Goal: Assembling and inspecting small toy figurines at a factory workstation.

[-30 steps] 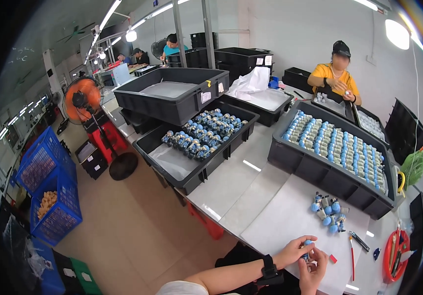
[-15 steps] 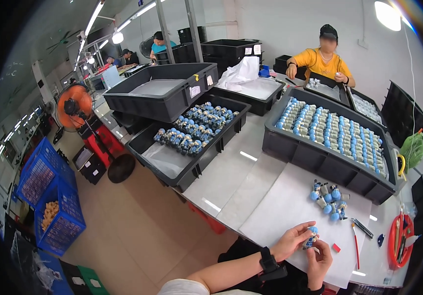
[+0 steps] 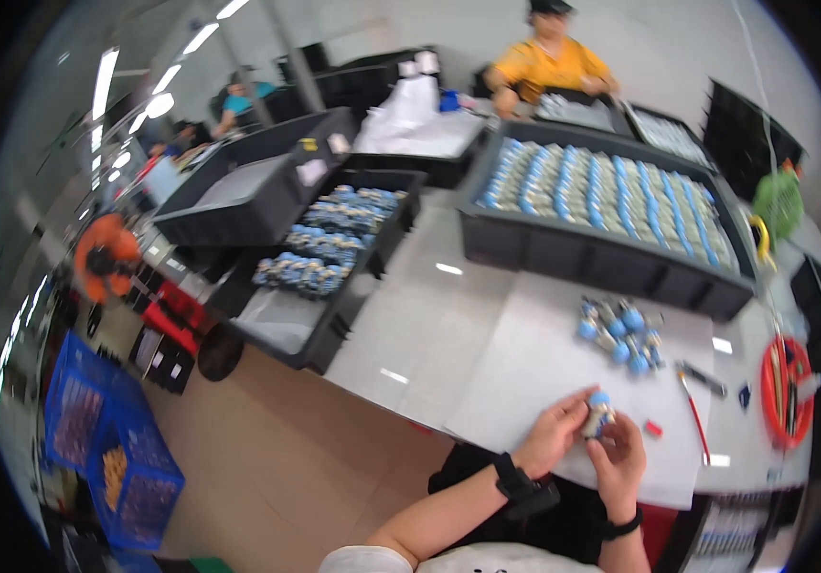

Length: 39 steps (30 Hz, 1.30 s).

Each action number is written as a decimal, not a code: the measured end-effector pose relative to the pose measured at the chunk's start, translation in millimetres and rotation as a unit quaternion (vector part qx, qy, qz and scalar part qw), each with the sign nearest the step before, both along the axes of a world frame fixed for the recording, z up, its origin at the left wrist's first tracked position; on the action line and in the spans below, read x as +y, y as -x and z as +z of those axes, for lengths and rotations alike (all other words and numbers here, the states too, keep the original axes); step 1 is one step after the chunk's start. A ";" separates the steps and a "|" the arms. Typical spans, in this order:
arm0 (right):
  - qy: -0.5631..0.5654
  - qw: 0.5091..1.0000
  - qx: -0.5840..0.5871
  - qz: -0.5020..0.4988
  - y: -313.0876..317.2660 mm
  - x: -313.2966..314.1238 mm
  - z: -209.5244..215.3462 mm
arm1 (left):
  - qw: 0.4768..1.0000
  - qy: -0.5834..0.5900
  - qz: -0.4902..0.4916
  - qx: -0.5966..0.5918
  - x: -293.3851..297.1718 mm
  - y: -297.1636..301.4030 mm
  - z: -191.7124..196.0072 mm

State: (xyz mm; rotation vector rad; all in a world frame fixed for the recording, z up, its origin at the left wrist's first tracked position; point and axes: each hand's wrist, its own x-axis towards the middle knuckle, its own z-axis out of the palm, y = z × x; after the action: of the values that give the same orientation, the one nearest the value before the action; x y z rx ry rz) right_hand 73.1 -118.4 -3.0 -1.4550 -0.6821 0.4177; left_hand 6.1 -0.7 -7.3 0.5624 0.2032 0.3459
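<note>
Both hands met low over the white sheet [image 3: 544, 363] on the table [image 3: 429, 325], and between them sat one small part with a blue cap [image 3: 598, 413]. The left hand [image 3: 555, 437] had its fingers curled shut around the part's side; the right hand [image 3: 620, 456] closed on it from below, thumb up against it (a tight two-handed grip, nothing loose). A black band [image 3: 523, 485] sat on the left wrist. Just beyond the hands lay a small heap of blue-capped parts [image 3: 620, 329] on the sheet. To the right rested a red-handled tool [image 3: 693, 415]. Farther back stood a long dark tray [image 3: 611, 253] packed with rows of the same parts.
</note>
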 end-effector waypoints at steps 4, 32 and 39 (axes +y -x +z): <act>-0.016 0.998 0.059 0.024 2.0 10.1 10.4 | 0.999 -0.042 0.032 0.007 7.7 5.1 5.7; -0.023 0.999 0.011 0.019 -2.5 0.4 6.3 | 0.997 -0.052 -0.001 0.049 4.2 1.4 15.2; -0.026 1.000 0.002 0.018 -1.1 0.6 7.5 | 0.997 -0.062 -0.003 0.055 4.0 2.2 13.8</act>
State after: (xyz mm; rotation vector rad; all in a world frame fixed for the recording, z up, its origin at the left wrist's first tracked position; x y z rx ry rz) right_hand 74.2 -117.8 4.6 -1.3947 -0.7121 0.4273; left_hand 3.9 3.3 6.5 0.7053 0.2869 0.3233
